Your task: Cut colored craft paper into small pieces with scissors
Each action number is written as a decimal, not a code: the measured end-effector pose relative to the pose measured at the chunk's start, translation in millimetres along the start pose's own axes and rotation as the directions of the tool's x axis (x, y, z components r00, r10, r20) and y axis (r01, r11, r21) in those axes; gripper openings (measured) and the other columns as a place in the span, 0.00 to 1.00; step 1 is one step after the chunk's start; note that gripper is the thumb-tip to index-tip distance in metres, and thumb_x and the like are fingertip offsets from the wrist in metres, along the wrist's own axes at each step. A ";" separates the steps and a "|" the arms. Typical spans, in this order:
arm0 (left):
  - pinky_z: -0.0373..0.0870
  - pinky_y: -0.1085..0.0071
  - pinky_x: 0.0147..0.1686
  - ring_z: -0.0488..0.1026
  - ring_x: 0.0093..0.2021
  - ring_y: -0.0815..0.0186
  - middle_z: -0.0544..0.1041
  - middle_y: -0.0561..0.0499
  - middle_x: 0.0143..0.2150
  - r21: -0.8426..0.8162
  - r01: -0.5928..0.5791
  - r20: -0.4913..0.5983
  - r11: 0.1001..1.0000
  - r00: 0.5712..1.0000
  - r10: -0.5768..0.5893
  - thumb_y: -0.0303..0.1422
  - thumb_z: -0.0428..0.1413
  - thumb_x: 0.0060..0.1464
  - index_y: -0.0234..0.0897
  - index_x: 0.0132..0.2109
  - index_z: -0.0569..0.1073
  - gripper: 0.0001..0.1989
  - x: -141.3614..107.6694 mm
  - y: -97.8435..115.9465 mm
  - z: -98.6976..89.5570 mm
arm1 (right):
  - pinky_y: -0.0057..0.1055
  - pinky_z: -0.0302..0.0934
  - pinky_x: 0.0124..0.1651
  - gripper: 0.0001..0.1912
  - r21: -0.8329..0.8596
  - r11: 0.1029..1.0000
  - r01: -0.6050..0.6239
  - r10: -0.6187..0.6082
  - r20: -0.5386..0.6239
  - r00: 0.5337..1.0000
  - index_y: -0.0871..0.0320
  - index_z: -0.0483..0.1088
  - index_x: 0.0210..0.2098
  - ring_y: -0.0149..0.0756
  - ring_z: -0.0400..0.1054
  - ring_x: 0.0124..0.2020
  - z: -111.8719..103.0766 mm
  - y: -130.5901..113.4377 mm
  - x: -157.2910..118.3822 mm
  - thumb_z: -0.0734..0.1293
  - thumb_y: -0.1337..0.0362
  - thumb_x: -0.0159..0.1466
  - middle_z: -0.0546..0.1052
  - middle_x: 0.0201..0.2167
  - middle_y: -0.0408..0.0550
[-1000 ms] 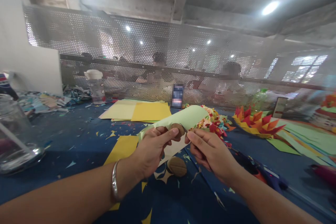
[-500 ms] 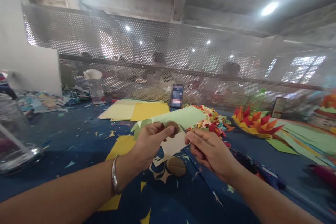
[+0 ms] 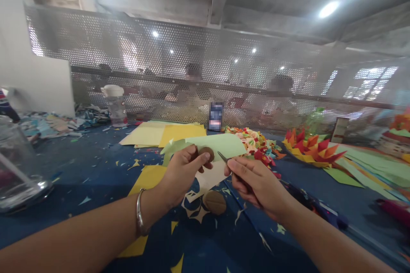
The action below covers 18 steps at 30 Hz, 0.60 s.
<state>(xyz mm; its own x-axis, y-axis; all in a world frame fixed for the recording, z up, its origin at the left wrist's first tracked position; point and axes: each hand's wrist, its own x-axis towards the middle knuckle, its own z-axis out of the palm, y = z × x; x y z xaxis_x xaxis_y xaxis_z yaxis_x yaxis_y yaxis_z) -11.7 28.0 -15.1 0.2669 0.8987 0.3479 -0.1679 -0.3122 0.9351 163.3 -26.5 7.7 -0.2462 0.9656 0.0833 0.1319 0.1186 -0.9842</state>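
Note:
Near the middle of the view, my left hand pinches a round brown disc between thumb and fingers. A light green paper sheet with a ragged left end shows behind the disc; I cannot tell whether the fingers hold it too. My right hand is closed on scissors, whose narrow metal tip points up and left toward the disc, apart from it. The scissors' handles are hidden in the hand. Below both hands, a second brown disc lies on the blue table beside cream paper offcuts.
Yellow sheets lie at the back, with a phone standing behind. Colourful paper pieces and red-orange folded paper are to the right. A clear jar and a bottle stand left. A perforated screen closes off the back.
The scissors' tip now shows clear of the disc, pointing up and left. The disc has shifted slightly left and up, and the green sheet sits a little lower.

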 end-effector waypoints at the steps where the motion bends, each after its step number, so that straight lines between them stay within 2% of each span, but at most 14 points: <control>1: 0.59 0.70 0.31 0.70 0.31 0.68 0.74 0.52 0.29 -0.025 0.008 0.006 1.000 1.000 -0.008 0.34 0.56 0.55 0.37 0.33 0.71 0.06 -0.1 0.5 0.2 | 0.17 0.38 0.10 0.16 0.000 1.000 0.001 -0.001 0.002 1.000 0.58 0.65 0.31 0.18 0.45 0.09 -0.3 -0.2 -0.2 0.58 0.53 0.68 0.58 0.15 0.33; 8: 0.61 0.71 0.34 0.72 0.33 0.68 0.75 0.51 0.34 -0.248 0.130 0.058 0.960 0.991 -0.120 0.33 0.60 0.52 0.36 0.31 0.71 0.06 -3.2 6.4 2.4 | 0.16 0.39 0.10 0.16 -0.012 1.000 -0.019 0.019 0.005 1.000 0.58 0.65 0.31 0.17 0.45 0.09 -1.3 0.4 0.8 0.58 0.53 0.68 0.59 0.14 0.33; 18: 0.64 0.71 0.40 0.73 0.36 0.68 0.75 0.51 0.32 -0.327 0.185 0.133 0.927 0.980 -0.149 0.33 0.60 0.53 0.34 0.32 0.73 0.07 -8.9 7.2 9.8 | 0.17 0.37 0.10 0.16 -0.007 1.000 0.013 -0.013 0.009 1.000 0.58 0.65 0.30 0.17 0.44 0.09 -0.5 3.0 2.6 0.59 0.53 0.67 0.58 0.14 0.32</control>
<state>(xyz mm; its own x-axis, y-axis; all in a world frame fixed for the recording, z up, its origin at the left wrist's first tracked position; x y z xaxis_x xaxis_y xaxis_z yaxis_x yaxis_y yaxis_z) -6.1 14.7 -10.8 0.4123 0.8864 0.2104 -0.4163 -0.0221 0.9090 163.5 -23.5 5.0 -0.2562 0.9620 0.0947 0.1351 0.1326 -0.9819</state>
